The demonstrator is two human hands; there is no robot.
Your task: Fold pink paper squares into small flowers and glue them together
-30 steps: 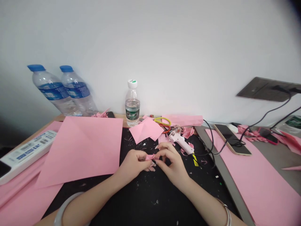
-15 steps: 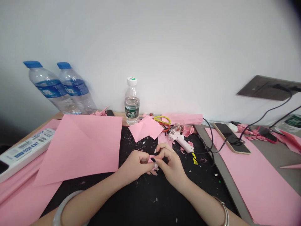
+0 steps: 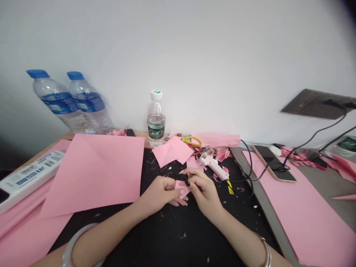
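Note:
A small folded piece of pink paper (image 3: 180, 190) is held between both hands above the black mat (image 3: 178, 237). My left hand (image 3: 162, 193) grips its left side, the thumb flat on top and the fingers underneath. At the upper right edge, my right hand (image 3: 201, 189) pinches the paper between thumb and index finger. Just beyond the hands lie pink paper squares (image 3: 172, 150), scissors with yellow and red handles (image 3: 192, 141), and a pale pink glue gun (image 3: 213, 165).
Large pink sheets (image 3: 105, 170) and a white box (image 3: 33, 172) cover the left. A small water bottle (image 3: 156, 120) stands by the wall, two bigger bottles (image 3: 87, 100) further left. On the right are a phone (image 3: 274, 163), black cables (image 3: 251, 165) and a pink sheet (image 3: 308, 211).
My right thumb and fingers have shifted slightly up and right on the paper, so more of its surface shows. My left thumb now lies across it.

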